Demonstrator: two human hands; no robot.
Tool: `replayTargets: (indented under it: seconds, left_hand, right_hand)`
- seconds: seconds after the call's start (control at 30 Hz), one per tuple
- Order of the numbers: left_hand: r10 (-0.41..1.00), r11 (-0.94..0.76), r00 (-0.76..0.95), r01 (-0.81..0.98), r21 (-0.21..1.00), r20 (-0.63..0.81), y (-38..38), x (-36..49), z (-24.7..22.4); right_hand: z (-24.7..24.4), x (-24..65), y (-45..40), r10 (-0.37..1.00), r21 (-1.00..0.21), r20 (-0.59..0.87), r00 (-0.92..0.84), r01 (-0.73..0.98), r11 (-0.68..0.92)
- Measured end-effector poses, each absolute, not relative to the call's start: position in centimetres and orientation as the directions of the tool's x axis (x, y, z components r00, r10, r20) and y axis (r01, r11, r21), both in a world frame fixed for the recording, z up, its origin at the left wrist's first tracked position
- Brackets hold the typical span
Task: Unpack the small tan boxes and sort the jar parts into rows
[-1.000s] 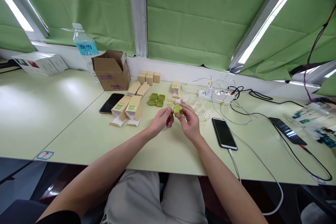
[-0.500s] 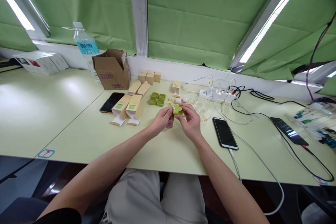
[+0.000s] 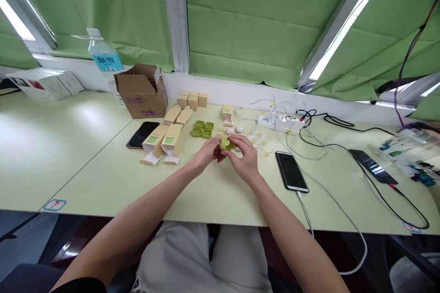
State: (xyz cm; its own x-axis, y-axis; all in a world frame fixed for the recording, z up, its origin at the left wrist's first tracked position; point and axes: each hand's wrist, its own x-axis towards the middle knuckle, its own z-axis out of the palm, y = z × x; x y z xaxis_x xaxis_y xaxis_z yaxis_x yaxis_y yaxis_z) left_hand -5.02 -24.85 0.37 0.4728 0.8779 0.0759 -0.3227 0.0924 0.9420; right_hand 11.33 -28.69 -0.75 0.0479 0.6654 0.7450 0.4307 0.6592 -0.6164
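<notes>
Between my two hands, above the table, is a small green plastic piece (image 3: 225, 143) with a curved outline. My left hand (image 3: 208, 150) grips its left side, fingers closed and partly hidden. From the right, the thumb and fingers of my right hand (image 3: 246, 159) pinch it. Just beyond the hands stand several small green square cups (image 3: 202, 129) grouped together. Tiny yellowish pieces (image 3: 221, 130) and pale pink cylinders (image 3: 239, 129) lie close by. Clear cups with yellow spots (image 3: 264, 149) are spread to the right of my right hand.
Opened cartons (image 3: 173, 141) lie left beside a dark phone (image 3: 141, 135). Behind are a brown cardboard box (image 3: 142, 96), a water bottle (image 3: 106, 57) and small boxes (image 3: 193, 100). A white phone (image 3: 291, 171), cables and a power strip (image 3: 282, 122) occupy the right.
The green piece has been turned in my hands and shows a different side. The whole view has shifted slightly; the things on the table stay in place.
</notes>
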Motion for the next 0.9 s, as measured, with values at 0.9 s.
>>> replayTargets:
  seconds: [0.9]
  left_hand:
    - [0.965, -0.122, 0.206, -0.199, 0.972, 0.163, -20.4, -11.0, 1.9]
  right_hand:
    - [-1.0, 13.2, -27.4, 0.727, -0.514, 0.684, 0.063, 0.749, 0.419]
